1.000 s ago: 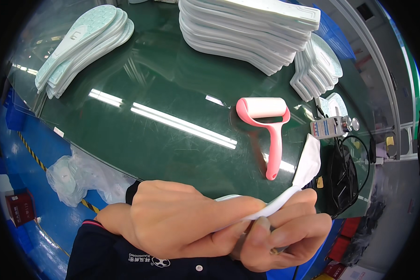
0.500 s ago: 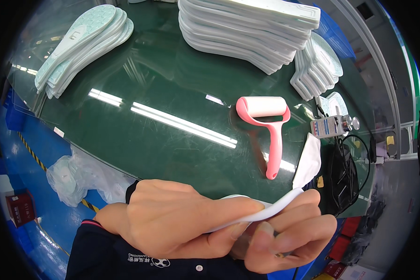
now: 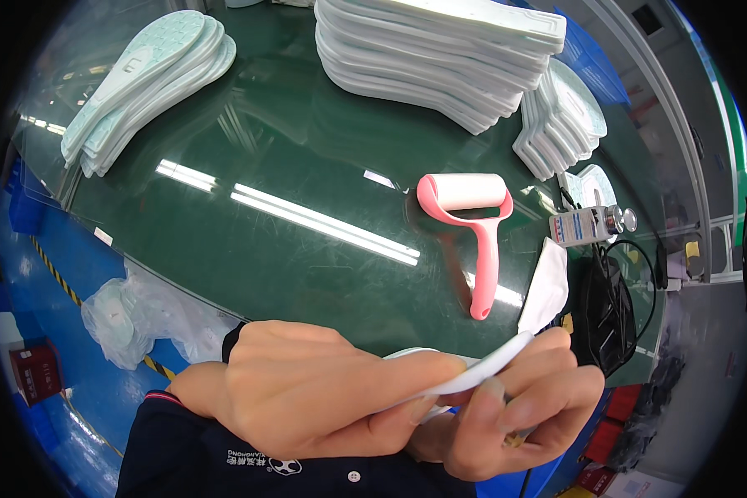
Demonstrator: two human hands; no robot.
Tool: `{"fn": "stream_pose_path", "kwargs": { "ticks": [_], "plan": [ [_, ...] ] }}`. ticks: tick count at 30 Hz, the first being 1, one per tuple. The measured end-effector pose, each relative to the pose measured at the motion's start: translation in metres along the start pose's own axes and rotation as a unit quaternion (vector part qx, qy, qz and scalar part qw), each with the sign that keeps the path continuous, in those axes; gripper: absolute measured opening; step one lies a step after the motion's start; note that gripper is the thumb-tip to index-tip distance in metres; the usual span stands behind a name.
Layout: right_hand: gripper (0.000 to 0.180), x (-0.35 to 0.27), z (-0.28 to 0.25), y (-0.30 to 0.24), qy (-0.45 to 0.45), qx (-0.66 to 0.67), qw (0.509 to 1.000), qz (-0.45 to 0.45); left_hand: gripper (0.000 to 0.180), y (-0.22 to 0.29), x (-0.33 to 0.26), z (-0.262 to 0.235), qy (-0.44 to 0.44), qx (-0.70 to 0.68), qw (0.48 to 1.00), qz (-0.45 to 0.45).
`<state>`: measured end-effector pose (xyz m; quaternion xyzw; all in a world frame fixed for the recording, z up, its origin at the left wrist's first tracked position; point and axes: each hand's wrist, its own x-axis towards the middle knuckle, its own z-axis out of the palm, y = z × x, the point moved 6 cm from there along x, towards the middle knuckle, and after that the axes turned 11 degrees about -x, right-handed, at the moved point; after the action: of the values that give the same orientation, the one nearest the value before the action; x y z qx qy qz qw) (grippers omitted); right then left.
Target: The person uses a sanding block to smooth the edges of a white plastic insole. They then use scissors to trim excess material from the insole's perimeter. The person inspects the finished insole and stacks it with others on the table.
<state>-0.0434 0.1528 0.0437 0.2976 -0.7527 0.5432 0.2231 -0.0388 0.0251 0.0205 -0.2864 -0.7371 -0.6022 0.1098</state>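
Note:
Both of my hands hold one white shoe insole edge-on, low in the view near the table's front edge. My left hand covers most of it from above, fingers pressed along its top. My right hand pinches its right end from below, thumb and fingertips on the rim. On the dark green glass table just beyond lies a pink lint roller with a white roll, handle pointing toward me.
A stack of pale mint insoles lies at the far left. A tall pile of white soles sits at the back, smaller stacks to its right. A white cloth, a small device, black cables and a plastic bag are nearby.
My hands have shifted slightly on the insole; the right fingers have slid a little along its end. Nothing on the table has moved.

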Motion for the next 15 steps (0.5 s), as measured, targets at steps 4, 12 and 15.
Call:
{"fn": "stream_pose_path", "kwargs": {
  "ticks": [4, 12, 15],
  "plan": [
    [0.021, 0.0, 0.0, 0.003, 0.125, 0.028, 0.992, 0.021, 0.016, 0.001, -0.001, 0.0, 0.022, 0.004, 0.999, 0.024],
    [0.027, -0.007, -0.004, 0.005, 0.134, 0.026, 0.99, 0.037, 0.029, 0.005, -0.002, 0.001, -0.011, 0.02, 0.999, 0.047],
    [0.03, -0.01, -0.005, 0.007, 0.134, 0.055, 0.987, 0.067, 0.032, 0.008, -0.003, 0.0, 0.035, 0.047, 0.996, 0.074]
  ]
}}
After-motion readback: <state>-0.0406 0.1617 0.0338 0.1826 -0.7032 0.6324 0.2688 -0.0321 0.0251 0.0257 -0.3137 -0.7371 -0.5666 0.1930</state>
